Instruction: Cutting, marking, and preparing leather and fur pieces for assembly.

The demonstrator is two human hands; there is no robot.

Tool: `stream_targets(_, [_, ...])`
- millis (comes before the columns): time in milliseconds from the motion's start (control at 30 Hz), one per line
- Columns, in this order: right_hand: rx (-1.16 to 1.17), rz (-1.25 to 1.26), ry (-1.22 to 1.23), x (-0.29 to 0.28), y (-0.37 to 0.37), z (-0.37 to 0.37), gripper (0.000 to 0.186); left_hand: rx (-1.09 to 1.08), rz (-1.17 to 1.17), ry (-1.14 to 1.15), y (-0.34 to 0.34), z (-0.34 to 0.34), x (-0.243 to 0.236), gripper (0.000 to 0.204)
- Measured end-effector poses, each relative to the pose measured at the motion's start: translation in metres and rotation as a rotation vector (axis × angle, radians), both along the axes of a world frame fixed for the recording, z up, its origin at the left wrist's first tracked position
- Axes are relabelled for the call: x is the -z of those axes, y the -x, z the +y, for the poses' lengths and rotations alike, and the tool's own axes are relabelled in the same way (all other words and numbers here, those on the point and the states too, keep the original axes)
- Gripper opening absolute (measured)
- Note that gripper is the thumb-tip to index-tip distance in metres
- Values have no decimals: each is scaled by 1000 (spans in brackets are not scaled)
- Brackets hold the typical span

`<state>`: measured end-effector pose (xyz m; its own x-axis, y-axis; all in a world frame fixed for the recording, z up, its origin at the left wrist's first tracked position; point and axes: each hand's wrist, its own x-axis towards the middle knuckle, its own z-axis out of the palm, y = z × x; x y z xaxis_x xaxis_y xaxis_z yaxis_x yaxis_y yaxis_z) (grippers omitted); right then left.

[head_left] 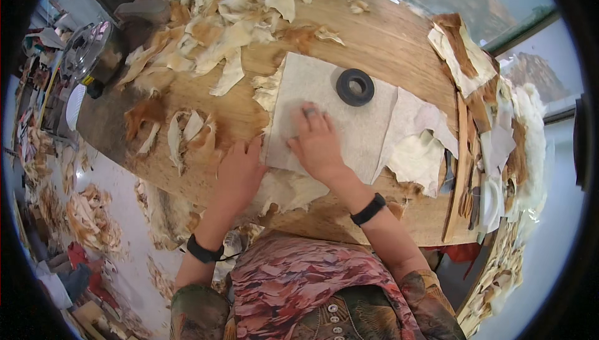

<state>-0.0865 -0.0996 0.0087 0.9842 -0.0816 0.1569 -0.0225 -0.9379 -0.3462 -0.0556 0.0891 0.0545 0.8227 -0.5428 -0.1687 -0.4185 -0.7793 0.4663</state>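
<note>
A pale grey-white rectangular sheet [362, 125], like felt or card, lies on the wooden board over a cream hide [287, 191] whose ragged edges stick out at its left and lower sides. My right hand [317, 143] rests on the sheet, thumb apart and fingers stretched forward, slightly blurred. At the sheet's lower left edge, my left hand [240, 168] lies with its fingertips down by the hide, fingers loosely bent and apart. Nothing shows in either hand. A black ring [355, 87], like a roll of tape or a round weight, sits on the sheet's upper part.
Hide scraps [243, 22] heap across the far left of the wooden board [399, 34]. Loose fur pieces [187, 131] lie left of my hands. Wooden strips [462, 171] and more hides [458, 59] line the right side. Scraps [93, 215] litter the floor at left.
</note>
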Motion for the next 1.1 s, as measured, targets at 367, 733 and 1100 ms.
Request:
stream_targets(367, [-13,-107,137,14,5,0,62,422,-356,8,61,34,24,48])
stream_targets(733, [-88,-33,-81,3,23,-20,57,159,-323,94,68,-39,28,45])
stream_targets(1100, [794,31,33,-26,250,-320,16,167,-444,-119,70,-46,59,49])
